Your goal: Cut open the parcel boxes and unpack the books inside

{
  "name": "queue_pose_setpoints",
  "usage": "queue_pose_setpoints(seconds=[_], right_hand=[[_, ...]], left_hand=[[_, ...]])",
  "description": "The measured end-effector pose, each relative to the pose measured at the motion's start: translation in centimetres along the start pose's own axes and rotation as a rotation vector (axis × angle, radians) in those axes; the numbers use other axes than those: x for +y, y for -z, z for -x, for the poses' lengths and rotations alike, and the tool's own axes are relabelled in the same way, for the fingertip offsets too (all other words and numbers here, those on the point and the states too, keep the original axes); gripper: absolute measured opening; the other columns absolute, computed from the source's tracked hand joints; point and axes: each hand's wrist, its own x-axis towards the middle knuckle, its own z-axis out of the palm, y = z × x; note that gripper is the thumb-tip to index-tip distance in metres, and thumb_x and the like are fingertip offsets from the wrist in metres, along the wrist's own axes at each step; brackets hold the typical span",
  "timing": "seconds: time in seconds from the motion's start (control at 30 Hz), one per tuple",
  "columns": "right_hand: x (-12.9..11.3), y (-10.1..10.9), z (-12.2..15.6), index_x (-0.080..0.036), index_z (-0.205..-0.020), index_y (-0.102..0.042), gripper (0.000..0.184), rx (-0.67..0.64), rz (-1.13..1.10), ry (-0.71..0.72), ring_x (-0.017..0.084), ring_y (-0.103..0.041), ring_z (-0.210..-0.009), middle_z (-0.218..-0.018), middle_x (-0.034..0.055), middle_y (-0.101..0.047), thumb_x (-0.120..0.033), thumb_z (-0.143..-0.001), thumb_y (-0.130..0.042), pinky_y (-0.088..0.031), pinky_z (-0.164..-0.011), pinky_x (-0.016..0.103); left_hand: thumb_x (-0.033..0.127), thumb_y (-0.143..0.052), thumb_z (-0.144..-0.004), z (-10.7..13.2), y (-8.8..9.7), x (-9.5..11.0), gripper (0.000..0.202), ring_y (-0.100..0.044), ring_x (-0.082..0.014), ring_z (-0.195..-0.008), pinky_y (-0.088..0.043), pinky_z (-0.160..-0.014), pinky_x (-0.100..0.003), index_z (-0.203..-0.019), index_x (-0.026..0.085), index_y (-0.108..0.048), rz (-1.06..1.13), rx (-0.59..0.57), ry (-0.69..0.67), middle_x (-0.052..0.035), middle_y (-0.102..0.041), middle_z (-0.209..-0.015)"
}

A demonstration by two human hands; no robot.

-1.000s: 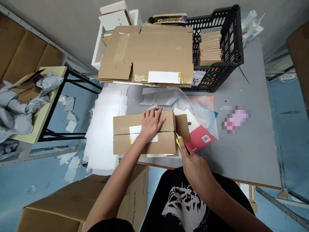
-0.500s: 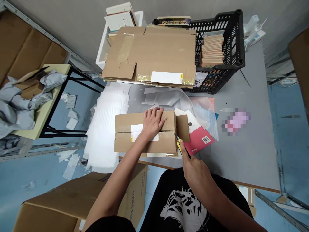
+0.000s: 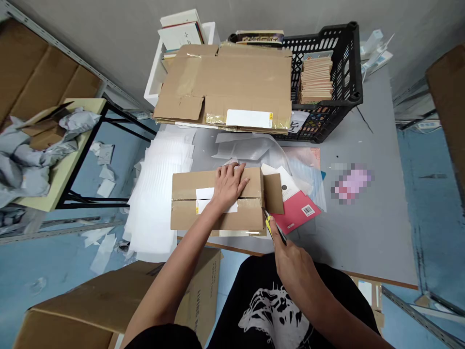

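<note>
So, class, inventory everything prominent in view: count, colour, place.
table: one, grey, centre
carton: one, brown, table front
cutter: one, yellow-black, carton's end
barcoded item: one, red, carton's right
sheets: many, white, carton's left
blurred item: one, pink, table right
crate: one, black, back
bin: one, white, back left
books: several, mixed, crate and bin
flattened cardboard: count unclear, brown, over crate
side table: one, yellowish, left
bags: several, grey, side table
large box: one, brown, lower left
left grip: one, bare, on carton
right grip: one, bare, around cutter

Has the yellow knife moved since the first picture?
Yes, the yellow knife has moved slightly down in the view, along the right end of the box under the left hand, judged against the red book.
</note>
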Motion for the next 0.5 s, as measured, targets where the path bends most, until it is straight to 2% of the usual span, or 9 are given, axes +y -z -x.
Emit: queue_pose_setpoints(seconds=[0.37,0.5], right_hand=[[0.0,0.3,0.3,-0.016,-0.148,-0.027,0.073,-0.047,-0.044,0.023,0.018,-0.066,-0.057,-0.073,0.0077,-0.068,0.004,-0.079,-0.04,-0.051,-0.051,0.024],[1.3,0.0,0.9,-0.018,-0.148,-0.028,0.072,-0.017,-0.121,0.061,0.019,-0.065,-0.056,-0.07,0.006,-0.067,0.001,-0.08,-0.042,-0.049,-0.051,0.025]], left_hand=[[0.049,-0.028,-0.094,0.1,-0.1,-0.1,0.055,-0.043,-0.0285,-0.11,-0.029,-0.095,-0.042,-0.138,0.019,-0.042,-0.003,0.0,-0.007,-0.0144,-0.05,-0.129],[0.048,-0.027,-0.094,0.1,-0.2,-0.3,0.055,-0.043,-0.0285,-0.111,-0.029,-0.095,-0.042,-0.138,0.018,-0.042,-0.009,0.003,-0.009,-0.0143,-0.051,-0.128]])
